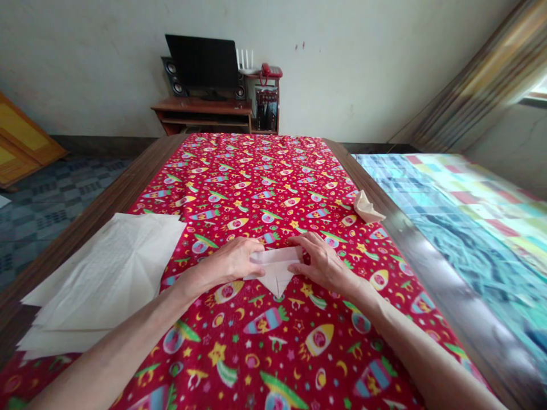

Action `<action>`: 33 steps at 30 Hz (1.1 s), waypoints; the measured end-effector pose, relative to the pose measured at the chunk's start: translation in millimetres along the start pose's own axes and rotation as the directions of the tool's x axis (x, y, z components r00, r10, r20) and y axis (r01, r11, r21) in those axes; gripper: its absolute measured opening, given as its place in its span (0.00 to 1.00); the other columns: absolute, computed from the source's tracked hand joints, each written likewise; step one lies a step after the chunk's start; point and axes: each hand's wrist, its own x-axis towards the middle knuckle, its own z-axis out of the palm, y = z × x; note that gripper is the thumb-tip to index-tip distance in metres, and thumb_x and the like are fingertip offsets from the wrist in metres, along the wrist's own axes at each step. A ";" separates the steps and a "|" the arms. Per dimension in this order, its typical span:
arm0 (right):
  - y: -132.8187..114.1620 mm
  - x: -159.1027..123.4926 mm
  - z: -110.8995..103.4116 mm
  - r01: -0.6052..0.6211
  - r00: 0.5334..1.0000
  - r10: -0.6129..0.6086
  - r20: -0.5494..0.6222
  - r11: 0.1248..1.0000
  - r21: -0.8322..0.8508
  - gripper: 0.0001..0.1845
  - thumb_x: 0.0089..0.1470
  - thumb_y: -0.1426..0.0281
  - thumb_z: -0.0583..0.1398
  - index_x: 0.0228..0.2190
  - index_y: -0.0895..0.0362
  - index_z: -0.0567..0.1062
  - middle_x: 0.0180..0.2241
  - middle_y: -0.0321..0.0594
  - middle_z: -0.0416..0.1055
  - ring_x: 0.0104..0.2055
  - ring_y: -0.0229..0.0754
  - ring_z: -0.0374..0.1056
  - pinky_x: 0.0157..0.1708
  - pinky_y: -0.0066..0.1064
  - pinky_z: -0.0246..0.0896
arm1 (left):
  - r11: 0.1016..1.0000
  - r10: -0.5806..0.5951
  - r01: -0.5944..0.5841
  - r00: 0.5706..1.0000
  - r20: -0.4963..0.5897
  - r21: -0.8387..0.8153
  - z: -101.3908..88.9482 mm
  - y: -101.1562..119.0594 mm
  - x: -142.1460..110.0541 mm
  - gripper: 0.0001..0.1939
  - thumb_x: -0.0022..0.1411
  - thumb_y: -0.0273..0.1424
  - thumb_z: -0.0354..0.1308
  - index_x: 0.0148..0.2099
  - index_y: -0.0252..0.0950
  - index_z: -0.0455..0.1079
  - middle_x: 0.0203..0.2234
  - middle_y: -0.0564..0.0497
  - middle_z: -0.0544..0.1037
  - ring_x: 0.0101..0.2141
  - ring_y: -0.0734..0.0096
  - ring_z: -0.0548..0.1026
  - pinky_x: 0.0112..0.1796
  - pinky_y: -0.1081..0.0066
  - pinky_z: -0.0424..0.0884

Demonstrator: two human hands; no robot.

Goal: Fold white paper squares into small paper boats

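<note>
Pinching the folded white paper (277,272) at both ends, we have our left hand (241,259) and right hand (318,260) partly closed on it, thumbs nearer us. It lies on the red cloth (294,336) over our counter (130,179), between stacked paper sheets (111,273) and a small folded piece (366,208).

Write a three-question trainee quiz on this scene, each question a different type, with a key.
1. True or false: the left hand and the right hand both touch the folded paper.

2. Choose one: where does the stack of paper sheets lie?
A) To the person's left
B) To the person's right
C) Beyond the far end of the table

3. Fill in the blank: the telephone to the right of the monitor is coloured ____.

Key: 1. True; 2. A; 3. red
</note>
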 end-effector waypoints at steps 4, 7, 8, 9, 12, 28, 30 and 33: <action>-4.2 4.6 -3.2 -0.036 0.999 0.035 0.008 0.990 0.138 0.16 0.51 0.72 0.62 0.44 0.56 0.71 0.35 0.38 0.71 0.33 0.39 0.67 0.33 0.30 0.63 | 0.999 -0.032 0.030 0.999 -0.039 -0.044 1.0 4.9 -5.8 0.09 0.52 0.31 0.62 0.26 0.35 0.65 0.17 0.59 0.67 0.21 0.77 0.66 0.21 0.77 0.54; -12.0 6.0 -10.9 0.033 0.994 -0.012 -0.112 0.983 0.180 0.02 0.56 0.72 0.59 0.32 0.56 0.73 0.28 0.35 0.70 0.30 0.36 0.65 0.31 0.28 0.60 | 0.995 0.092 -0.096 0.952 -0.291 -0.002 -2.6 12.5 -11.1 0.07 0.55 0.27 0.60 0.27 0.35 0.65 0.22 0.57 0.71 0.25 0.75 0.69 0.26 0.76 0.60; -15.2 6.1 -14.2 0.072 0.985 -0.047 -0.164 0.987 0.144 0.04 0.57 0.71 0.58 0.31 0.56 0.72 0.28 0.36 0.69 0.31 0.37 0.65 0.32 0.29 0.60 | 0.988 0.153 -0.145 0.911 -0.384 0.051 -4.7 15.7 -13.4 0.06 0.56 0.25 0.58 0.28 0.36 0.66 0.24 0.56 0.72 0.27 0.73 0.70 0.30 0.75 0.62; -18.4 5.9 -17.3 0.106 0.974 -0.086 -0.210 0.991 0.086 0.05 0.58 0.70 0.57 0.31 0.55 0.72 0.29 0.37 0.70 0.32 0.38 0.64 0.33 0.30 0.60 | 0.977 0.211 -0.177 0.863 -0.460 0.116 -7.1 19.0 -15.9 0.06 0.57 0.24 0.56 0.29 0.36 0.66 0.25 0.55 0.72 0.30 0.71 0.71 0.33 0.73 0.64; -26.1 3.6 -22.8 0.177 0.940 -0.211 -0.268 0.973 -0.145 0.08 0.61 0.71 0.53 0.33 0.55 0.71 0.33 0.40 0.70 0.35 0.41 0.62 0.35 0.33 0.59 | 0.927 0.352 -0.202 0.761 -0.545 0.316 -12.5 27.1 -24.3 0.08 0.58 0.19 0.51 0.32 0.37 0.66 0.30 0.51 0.73 0.36 0.65 0.70 0.40 0.67 0.65; -17.5 -15.5 3.1 0.295 0.955 -0.293 0.044 0.927 -0.234 0.14 0.63 0.74 0.48 0.37 0.57 0.73 0.36 0.44 0.71 0.41 0.43 0.63 0.39 0.35 0.62 | 0.892 0.340 -0.201 0.889 -0.308 0.405 21.2 9.4 -53.4 0.10 0.65 0.22 0.48 0.43 0.36 0.69 0.41 0.48 0.75 0.41 0.62 0.71 0.42 0.61 0.66; -14.6 -16.7 2.1 0.270 0.962 -0.273 0.008 0.947 -0.172 0.14 0.63 0.73 0.49 0.37 0.56 0.74 0.36 0.43 0.72 0.40 0.42 0.65 0.38 0.33 0.64 | 0.914 0.337 -0.213 0.873 -0.352 0.346 23.9 3.4 -55.3 0.09 0.65 0.24 0.49 0.42 0.37 0.70 0.40 0.49 0.75 0.42 0.64 0.72 0.42 0.62 0.67; -10.3 -17.9 1.3 0.187 0.982 -0.188 -0.034 0.982 -0.031 0.11 0.62 0.69 0.53 0.36 0.54 0.76 0.36 0.42 0.72 0.39 0.40 0.67 0.36 0.31 0.65 | 0.960 0.278 -0.228 0.858 -0.433 0.166 27.5 -5.9 -53.8 0.07 0.65 0.27 0.52 0.37 0.38 0.72 0.37 0.50 0.76 0.39 0.67 0.73 0.42 0.66 0.69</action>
